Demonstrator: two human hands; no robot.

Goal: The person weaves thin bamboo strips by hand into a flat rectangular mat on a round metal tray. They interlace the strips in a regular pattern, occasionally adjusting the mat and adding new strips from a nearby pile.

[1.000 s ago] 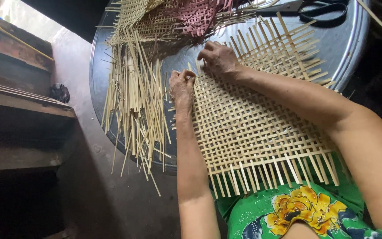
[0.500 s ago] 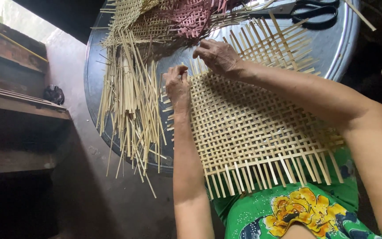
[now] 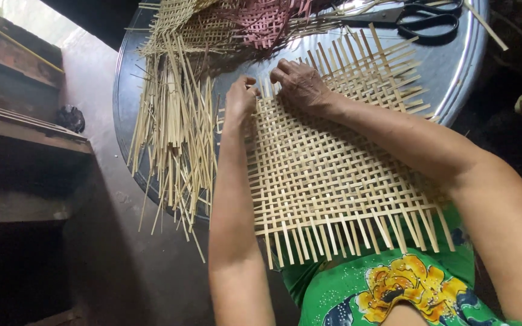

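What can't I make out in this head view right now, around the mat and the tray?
- Fingertips of left hand and right hand: curled into the woven mat, so any strip they grip is hidden.
- Scissors: cut off by the top edge.
- Pink woven piece: cut off at the top edge.
- Dark object on the ledge: too dim and small to identify.
- Metal tray: mostly covered by the mat and loose strips.

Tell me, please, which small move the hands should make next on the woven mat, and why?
Probably press the newest cross strip tight against the weave. Both the left hand and the right hand sit at the far edge of the bamboo mat, where loose strip ends stand unwoven.
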